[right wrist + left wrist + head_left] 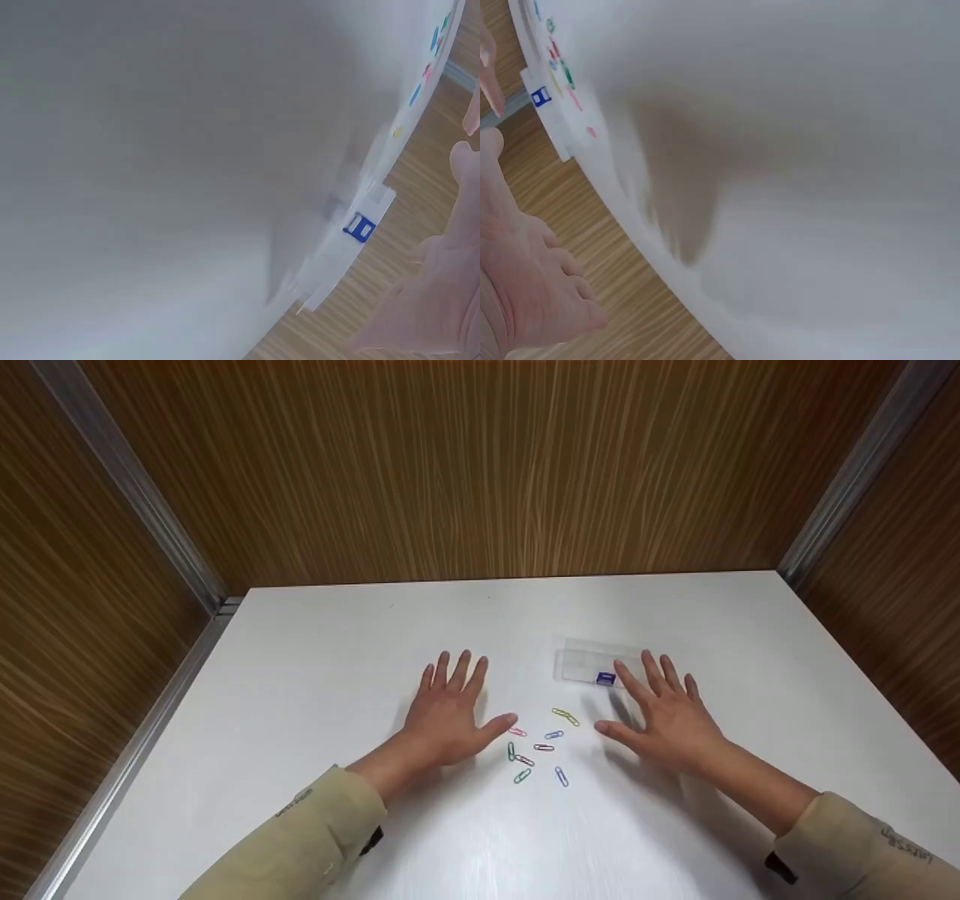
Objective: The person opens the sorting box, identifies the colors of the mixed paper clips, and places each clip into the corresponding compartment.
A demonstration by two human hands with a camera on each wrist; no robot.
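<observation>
The clear box [596, 664] seems empty, paper clips [541, 745] lying beside it.

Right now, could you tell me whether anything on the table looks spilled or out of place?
Yes: coloured paper clips lie scattered loose on the white table between the left hand and right hand, outside the clear plastic box.

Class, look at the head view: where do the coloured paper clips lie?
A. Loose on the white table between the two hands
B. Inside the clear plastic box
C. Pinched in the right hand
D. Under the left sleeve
A: the paper clips lie scattered on the bare white table between the left hand and the right hand, in front of the clear plastic box.
</observation>
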